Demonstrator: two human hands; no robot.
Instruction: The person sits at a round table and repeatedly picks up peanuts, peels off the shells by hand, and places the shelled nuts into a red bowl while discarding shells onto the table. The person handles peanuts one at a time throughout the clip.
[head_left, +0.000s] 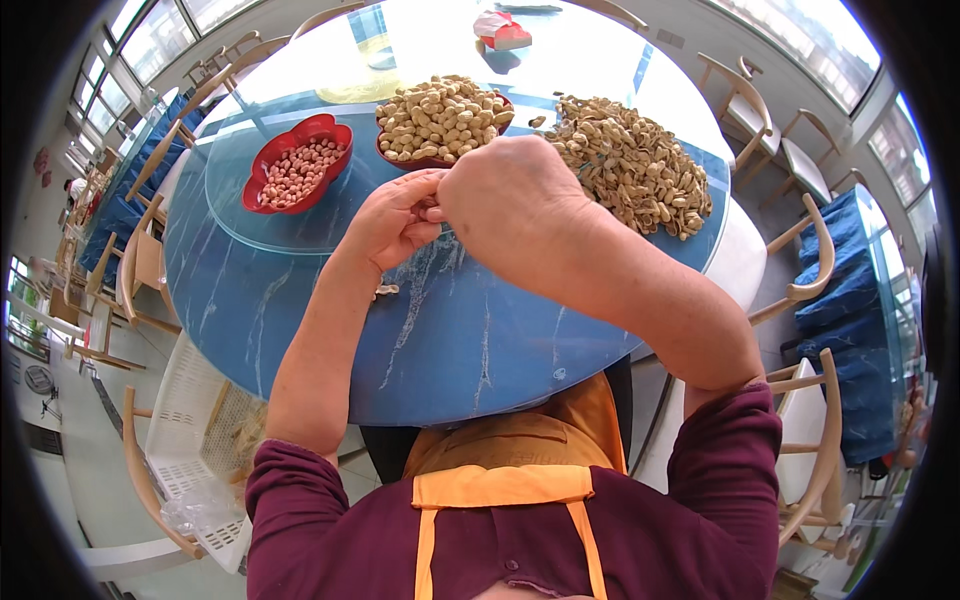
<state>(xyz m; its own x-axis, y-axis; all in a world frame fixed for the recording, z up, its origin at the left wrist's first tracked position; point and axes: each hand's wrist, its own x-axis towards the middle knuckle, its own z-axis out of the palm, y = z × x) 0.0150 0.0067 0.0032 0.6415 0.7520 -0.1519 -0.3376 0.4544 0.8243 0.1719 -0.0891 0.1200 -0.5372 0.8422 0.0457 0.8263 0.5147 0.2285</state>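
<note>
My left hand (397, 217) and my right hand (510, 195) meet at the fingertips above the blue table. Whatever lies between the fingers is hidden by the hands. Just beyond them is a red dish heaped with unshelled peanuts (442, 120). To the left, a red lobed dish (330, 132) holds shelled peanuts (300, 171) with pink skins. A large pile of peanut shells (637, 165) spreads on the right, beyond my right forearm. One piece of peanut shell (387, 289) lies on the table beside my left wrist.
Both dishes stand on a round glass turntable (225, 217) on the blue marbled table (450, 360). A red and white packet (504, 31) sits at the far side. Wooden chairs (810, 247) surround the table. A white plastic basket (180, 427) rests at lower left.
</note>
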